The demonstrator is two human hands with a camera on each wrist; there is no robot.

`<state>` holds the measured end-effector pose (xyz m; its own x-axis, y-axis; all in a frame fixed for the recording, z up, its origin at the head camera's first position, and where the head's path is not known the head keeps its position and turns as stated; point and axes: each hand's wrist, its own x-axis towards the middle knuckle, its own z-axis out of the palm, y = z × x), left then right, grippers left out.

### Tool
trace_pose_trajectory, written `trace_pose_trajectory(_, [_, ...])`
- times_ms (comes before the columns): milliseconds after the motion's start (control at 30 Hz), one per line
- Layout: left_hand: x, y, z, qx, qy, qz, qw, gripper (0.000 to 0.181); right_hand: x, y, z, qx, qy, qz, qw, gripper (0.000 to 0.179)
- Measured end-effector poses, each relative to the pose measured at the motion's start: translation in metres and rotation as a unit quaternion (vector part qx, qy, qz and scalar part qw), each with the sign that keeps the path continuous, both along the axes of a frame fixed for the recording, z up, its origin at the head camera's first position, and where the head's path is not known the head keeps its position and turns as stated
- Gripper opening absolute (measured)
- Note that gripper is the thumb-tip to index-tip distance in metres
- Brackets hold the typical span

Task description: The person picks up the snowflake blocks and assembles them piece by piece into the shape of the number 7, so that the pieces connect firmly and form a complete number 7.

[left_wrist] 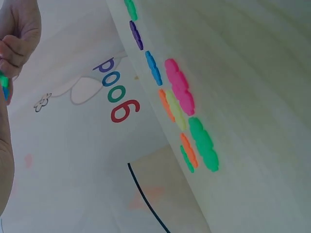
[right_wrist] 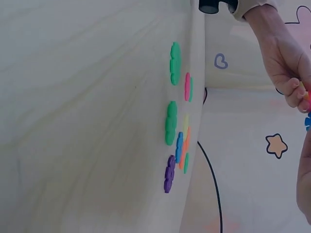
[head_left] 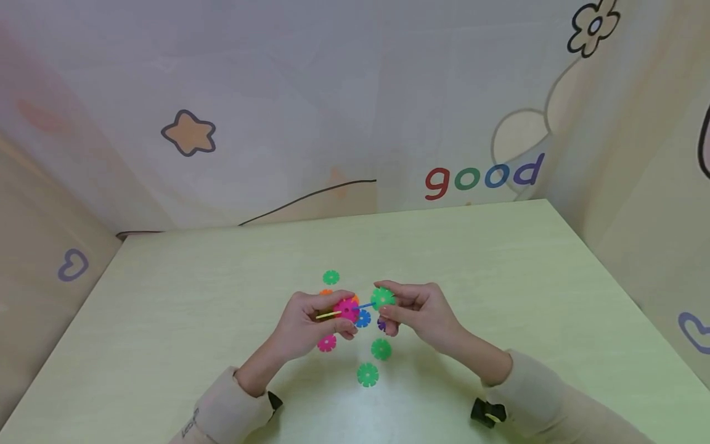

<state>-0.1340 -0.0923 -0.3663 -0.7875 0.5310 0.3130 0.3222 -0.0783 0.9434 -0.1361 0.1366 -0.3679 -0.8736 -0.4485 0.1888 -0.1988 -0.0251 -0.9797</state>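
In the head view, my left hand (head_left: 302,324) pinches a pink notched plastic disc (head_left: 342,303) between thumb and fingers. A yellow disc (head_left: 328,315), seen edge-on, sticks out from the pink one towards the palm. My right hand (head_left: 424,311) pinches a green notched disc (head_left: 383,298) with thumb and fingertips. Between the hands a blue disc (head_left: 365,306) shows edge-on, running from the pink disc to the green one; whether its slot sits fully in the green disc I cannot tell. Both hands are raised above the table. The wrist views show the held pieces only at the frame edge.
Loose discs lie on the pale table (head_left: 222,296) under and around the hands: a pink disc (head_left: 327,343), a blue disc (head_left: 363,319), a purple disc (right_wrist: 169,174), a green disc (head_left: 368,375) and several others. A printed cloth wall (head_left: 333,92) stands behind the table.
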Motion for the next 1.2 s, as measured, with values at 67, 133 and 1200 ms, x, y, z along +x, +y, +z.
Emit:
trace_pose_trajectory(67, [0.0004, -0.0001, 0.0007, 0.002, 0.006, -0.004, 1.0000, 0.039, 0.0006, -0.0002, 0.0007, -0.001, 0.001, 0.001, 1.0000, 0.038])
trace_pose_trajectory(133, [0.0004, -0.0001, 0.0013, 0.003, 0.006, -0.006, 1.0000, 0.040, 0.0014, -0.0005, 0.0003, -0.001, -0.003, 0.000, 1.0000, 0.038])
trace_pose_trajectory(1200, [-0.0027, 0.0054, 0.0021, -0.080, 0.025, 0.043, 0.9956, 0.043, 0.0027, -0.0080, -0.0031, -0.021, -0.014, -0.050, 0.9984, 0.039])
